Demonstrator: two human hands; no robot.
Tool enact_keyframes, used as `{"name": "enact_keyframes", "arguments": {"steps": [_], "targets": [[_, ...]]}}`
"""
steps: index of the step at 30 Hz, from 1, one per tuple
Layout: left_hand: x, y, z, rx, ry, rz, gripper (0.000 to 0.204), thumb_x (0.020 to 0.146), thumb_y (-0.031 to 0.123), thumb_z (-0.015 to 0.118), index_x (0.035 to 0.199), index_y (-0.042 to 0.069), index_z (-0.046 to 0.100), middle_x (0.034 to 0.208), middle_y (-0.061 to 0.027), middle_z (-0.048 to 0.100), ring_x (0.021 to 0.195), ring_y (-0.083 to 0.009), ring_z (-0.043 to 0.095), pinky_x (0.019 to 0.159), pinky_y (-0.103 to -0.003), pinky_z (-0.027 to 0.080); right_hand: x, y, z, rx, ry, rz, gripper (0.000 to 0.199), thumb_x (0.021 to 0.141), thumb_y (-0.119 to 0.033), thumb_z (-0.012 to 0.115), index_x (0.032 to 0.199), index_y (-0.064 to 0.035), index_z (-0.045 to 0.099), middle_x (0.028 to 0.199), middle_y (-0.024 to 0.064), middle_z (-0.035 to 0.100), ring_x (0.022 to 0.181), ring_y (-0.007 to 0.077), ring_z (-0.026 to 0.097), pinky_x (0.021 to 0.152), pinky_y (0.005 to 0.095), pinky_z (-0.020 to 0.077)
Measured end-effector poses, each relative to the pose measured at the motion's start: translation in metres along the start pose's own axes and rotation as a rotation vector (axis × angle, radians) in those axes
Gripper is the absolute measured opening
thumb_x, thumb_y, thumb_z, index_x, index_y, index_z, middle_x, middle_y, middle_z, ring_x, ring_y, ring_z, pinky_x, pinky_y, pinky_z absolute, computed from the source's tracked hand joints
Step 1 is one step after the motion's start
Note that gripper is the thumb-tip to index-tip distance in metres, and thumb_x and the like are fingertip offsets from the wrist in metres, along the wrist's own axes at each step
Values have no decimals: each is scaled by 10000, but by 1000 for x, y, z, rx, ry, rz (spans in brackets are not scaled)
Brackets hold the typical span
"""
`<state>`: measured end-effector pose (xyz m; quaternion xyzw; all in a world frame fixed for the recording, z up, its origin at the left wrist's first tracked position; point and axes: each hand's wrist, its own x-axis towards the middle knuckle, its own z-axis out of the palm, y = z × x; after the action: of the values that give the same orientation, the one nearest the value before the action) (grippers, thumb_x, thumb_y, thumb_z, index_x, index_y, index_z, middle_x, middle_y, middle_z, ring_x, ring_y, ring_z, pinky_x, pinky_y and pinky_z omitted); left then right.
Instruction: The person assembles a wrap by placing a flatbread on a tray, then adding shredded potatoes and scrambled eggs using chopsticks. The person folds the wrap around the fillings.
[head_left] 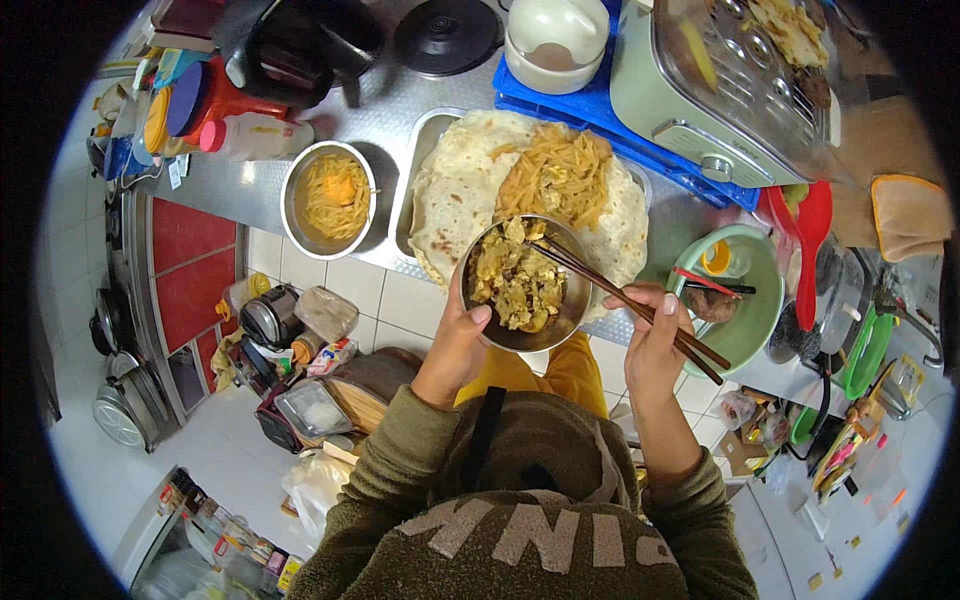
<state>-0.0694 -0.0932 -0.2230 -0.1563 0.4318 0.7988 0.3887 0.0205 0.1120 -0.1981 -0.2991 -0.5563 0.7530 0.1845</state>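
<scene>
left hand [455,345] holds a metal bowl [576,302] of food [515,288] — right hand [655,345] grips brown chopsticks [600,279].

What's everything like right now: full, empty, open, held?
Left hand: gripping the held bowl.
Right hand: gripping chopsticks.
Held bowl: partly filled with lumpy yellowish food.
Chopsticks: tips at the lumpy food.
Flatbread: spread out, yellow shreds piled on it.
Left bowl: yellow shreds inside.
Green basin: holding several things.
Bottle: pink cap on.
</scene>
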Motion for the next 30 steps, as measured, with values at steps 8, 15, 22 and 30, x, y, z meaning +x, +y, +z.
{"name": "enact_keyframes", "arguments": {"steps": [8,15,22,30], "targets": [[6,3,6,49,-41,-17,908,831,313,685,1545,72,179,1498,-122,355,1388,-253,362,1150,-397,306,7,5,-1,-154,-76,-36,424,1062,-288,393,964,68,601,931,205,647,837,297,678,846,399,516],[8,7,7,75,-21,-46,870,861,312,650,1540,59,167,1502,-130,351,1387,-254,372,1142,-399,323,18,16,-6,-17,41,69,466,1060,-333,391,943,53,624,830,172,699,801,229,668,797,329,499],[-4,13,-3,73,7,-107,836,879,317,619,1538,65,171,1496,-136,368,1374,-255,404,1108,-400,381,24,6,-8,-6,40,113,464,1061,-330,389,952,51,630,825,171,701,796,211,663,794,313,491],[-11,18,-8,74,50,-149,854,867,355,632,1540,97,176,1506,-124,361,1368,-261,418,1089,-409,415,26,-13,-8,-207,47,31,460,1057,-303,384,958,60,648,852,153,704,782,185,641,810,296,484]]}}
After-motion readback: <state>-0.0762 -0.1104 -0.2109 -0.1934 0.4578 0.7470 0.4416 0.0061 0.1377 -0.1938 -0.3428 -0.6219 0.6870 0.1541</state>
